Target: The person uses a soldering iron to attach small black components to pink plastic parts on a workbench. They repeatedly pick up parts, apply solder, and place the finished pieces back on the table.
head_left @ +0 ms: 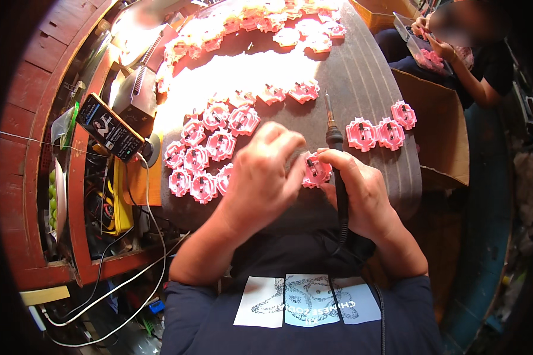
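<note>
Pink plastic part (pixel 317 170) sat pinched between both hands above the bench (pixel 367 77), left hand (pixel 260 177) gripping it, right hand (pixel 361 189) clasping the soldering iron (pixel 333 133); steadying the part firmly seemed wise.

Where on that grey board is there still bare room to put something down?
Bare board lies between the soldering iron and the three pink parts at right. The pink cluster beside the left hand is crowded.
</note>
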`<state>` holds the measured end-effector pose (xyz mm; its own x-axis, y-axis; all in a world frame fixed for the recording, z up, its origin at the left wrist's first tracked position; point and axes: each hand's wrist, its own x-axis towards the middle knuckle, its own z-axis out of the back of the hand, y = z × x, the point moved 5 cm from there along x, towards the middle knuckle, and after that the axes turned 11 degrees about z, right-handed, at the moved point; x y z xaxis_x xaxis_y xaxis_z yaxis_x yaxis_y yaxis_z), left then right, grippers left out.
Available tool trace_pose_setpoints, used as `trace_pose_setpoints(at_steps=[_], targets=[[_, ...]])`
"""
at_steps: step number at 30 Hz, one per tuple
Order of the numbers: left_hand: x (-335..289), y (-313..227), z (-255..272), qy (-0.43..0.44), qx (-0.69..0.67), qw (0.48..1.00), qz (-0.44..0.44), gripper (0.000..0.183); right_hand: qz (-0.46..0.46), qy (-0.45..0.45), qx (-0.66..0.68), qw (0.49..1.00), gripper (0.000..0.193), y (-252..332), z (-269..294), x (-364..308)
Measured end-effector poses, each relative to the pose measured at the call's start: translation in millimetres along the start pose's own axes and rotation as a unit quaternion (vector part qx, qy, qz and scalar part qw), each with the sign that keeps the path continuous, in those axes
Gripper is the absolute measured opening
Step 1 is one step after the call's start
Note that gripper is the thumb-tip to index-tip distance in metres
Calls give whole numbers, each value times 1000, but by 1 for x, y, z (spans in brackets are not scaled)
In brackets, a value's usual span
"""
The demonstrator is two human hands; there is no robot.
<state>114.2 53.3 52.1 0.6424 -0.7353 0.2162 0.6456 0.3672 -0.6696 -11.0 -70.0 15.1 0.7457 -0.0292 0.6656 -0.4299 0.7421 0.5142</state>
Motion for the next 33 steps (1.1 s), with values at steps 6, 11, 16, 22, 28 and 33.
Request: trace_pose_setpoints(at_steps=[6, 11, 16, 22, 28, 33], targets=[[71, 17, -13, -20, 242, 966, -86, 19, -28, -2, -70, 997, 50, -13, 11, -1], [83, 18, -44, -31, 312, 939, -143, 24, -77, -47, -186, 978, 50, -30, 32, -5], [38, 8, -42, -13, 244, 957, -155, 5, -6, -99, -164, 981, 51, -12, 28, -6], [-12, -1, -29, 52, 66, 990, -116, 14, 46, -69, -94, 992, 54, 9, -2, -12], [-25, 1, -35, 71, 23, 992, -99, 20, 51, -61, -101, 992, 54, 6, -10, -13], [-28, 3, -36, 70, 18, 992, -106, 27, 57, -66, -81, 993, 53, 4, -9, -12]])
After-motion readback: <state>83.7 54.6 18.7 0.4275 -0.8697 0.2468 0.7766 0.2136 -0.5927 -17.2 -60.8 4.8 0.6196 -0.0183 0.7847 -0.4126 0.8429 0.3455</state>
